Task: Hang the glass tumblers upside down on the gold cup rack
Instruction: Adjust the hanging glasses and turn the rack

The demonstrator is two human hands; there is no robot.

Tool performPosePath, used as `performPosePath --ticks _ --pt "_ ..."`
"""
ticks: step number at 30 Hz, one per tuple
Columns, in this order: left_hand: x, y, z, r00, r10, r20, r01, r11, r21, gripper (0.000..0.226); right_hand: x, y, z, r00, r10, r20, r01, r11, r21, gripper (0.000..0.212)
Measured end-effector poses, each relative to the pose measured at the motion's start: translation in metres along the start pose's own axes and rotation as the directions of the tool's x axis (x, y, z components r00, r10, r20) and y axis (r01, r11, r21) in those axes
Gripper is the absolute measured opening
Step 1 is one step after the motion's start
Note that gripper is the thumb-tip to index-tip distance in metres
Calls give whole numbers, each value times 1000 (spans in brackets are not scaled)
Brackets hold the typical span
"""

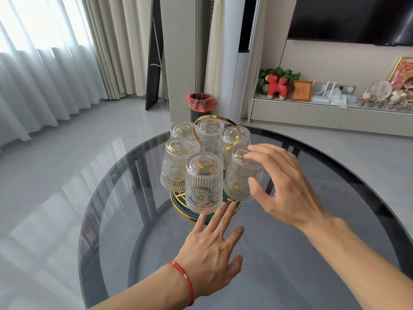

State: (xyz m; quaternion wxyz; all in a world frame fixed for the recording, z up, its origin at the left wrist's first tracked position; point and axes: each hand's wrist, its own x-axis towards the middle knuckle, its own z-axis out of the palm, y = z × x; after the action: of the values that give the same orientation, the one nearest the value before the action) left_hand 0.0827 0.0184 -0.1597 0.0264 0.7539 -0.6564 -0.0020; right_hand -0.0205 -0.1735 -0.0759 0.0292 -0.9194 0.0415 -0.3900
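Observation:
The gold cup rack (220, 118) stands on a round dark glass table (324, 231), its round gold-rimmed base (178, 205) under the glasses. Several ribbed glass tumblers hang upside down on its gold arms, among them a front one (204, 186), a left one (173, 168) and a right one (240, 177). My right hand (283, 186) is spread around the right tumbler, fingertips over its upturned bottom, thumb beside its wall; no firm grip shows. My left hand (212, 249), red string on the wrist, lies flat and open just below the rack base, fingertips near the front tumbler's rim.
Behind the table stands a black bin with a red liner (201, 104). A low cabinet (324, 115) with a red toy, frames and plants runs along the right wall under a dark screen. Curtains hang on the left over grey floor tiles.

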Motion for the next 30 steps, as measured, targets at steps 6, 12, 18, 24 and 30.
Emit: performPosePath --ticks 6,12,18,24,30 --pt "-2 2 7 992 -9 -128 6 1000 -25 64 4 3 -10 990 135 -33 -130 984 118 40" --pt "-3 3 15 969 -15 -248 -3 997 -74 58 16 6 -11 925 379 -18 -357 884 303 41" --pt "-2 3 14 965 -28 -261 3 996 -94 56 69 15 -8 883 407 236 -463 837 291 47" --pt "0 2 16 967 -35 -254 14 996 -83 59 87 27 -1 823 382 421 -526 793 309 58" --pt "-1 2 18 965 -35 -261 17 997 -74 58 89 33 -3 812 363 457 -512 819 259 58"
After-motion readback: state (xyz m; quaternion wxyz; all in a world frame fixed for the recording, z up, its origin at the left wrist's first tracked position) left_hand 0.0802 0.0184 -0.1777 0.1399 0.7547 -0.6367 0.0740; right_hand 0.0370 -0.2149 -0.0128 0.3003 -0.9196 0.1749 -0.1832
